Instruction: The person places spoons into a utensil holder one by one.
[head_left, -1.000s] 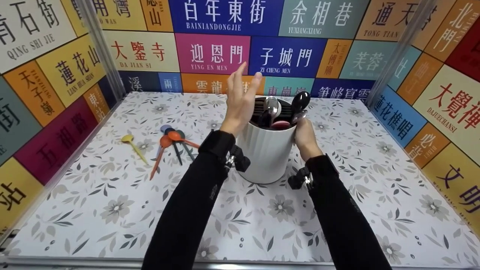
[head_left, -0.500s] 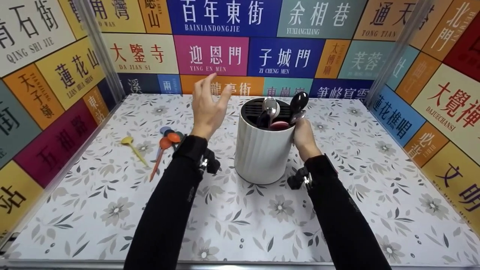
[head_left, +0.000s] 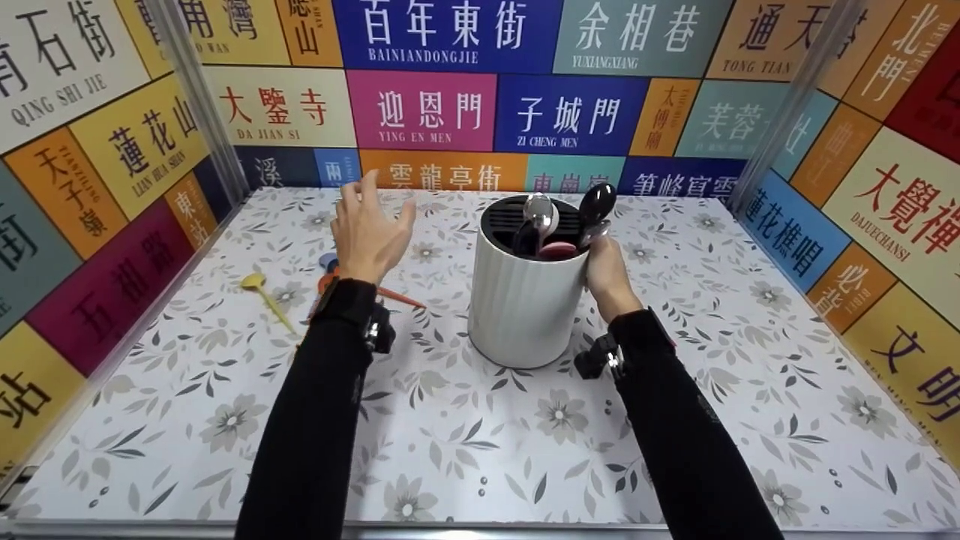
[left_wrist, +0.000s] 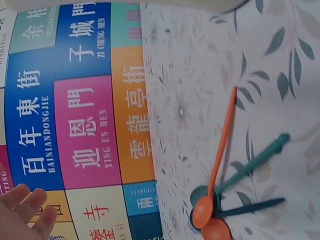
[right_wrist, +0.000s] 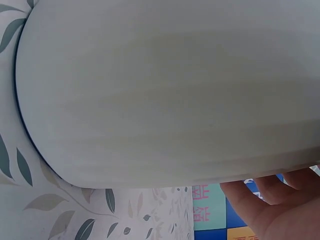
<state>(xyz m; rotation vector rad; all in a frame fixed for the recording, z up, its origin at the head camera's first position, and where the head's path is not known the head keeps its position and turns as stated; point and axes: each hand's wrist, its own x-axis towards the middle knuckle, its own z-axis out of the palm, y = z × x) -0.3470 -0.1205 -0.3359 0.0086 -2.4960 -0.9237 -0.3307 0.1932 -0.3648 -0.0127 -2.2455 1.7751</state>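
My left hand is held in the air over the table's left half, fingers spread and nothing in its grasp. Below it lies a cluster of small spoons: an orange spoon, a second orange one, a green spoon and a dark blue spoon. A light blue spoon peeks out beside my left wrist. My right hand holds the upper right side of a white ribbed utensil holder, its fingers against the far side. The holder stands upright.
A yellow spoon lies apart at the left. A silver spoon, a black spoon and a pinkish-red piece stick out of the holder's slotted black top. Sign-covered walls enclose the flower-patterned table.
My left hand has moved left and down, away from the holder to above the spoon cluster, its fingers still spread. The right hand and the holder have stayed in place.
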